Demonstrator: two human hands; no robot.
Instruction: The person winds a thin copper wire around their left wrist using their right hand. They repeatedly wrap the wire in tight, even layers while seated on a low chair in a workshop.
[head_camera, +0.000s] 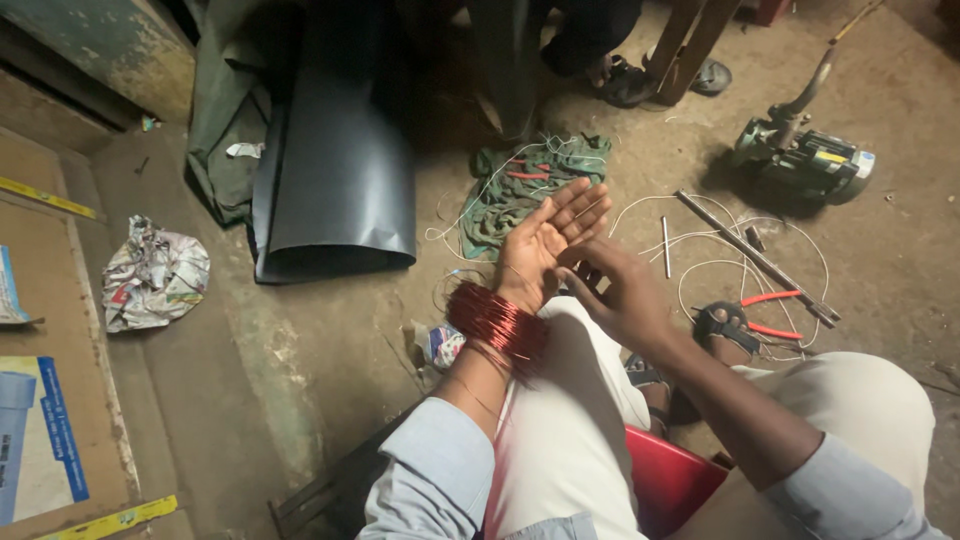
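A thick coil of red copper wire (497, 326) is looped round my left wrist like a bangle. My left hand (552, 240) is held up flat, palm open, fingers together and pointing up and right. My right hand (617, 292) sits just beside it, fingers bent and pinching a thin strand of the wire that runs across the left palm. Both hands hover over my light trousers (570, 430), above the dirt floor.
On the floor lie red-handled pliers (745, 320), a metal rod (755, 258), loose white wires (700, 240), a green cloth (525, 185) and a green motor pump (805, 160). A rolled dark sheet (340, 170) and crumpled paper (152, 275) lie left. A red stool (670, 480) is under me.
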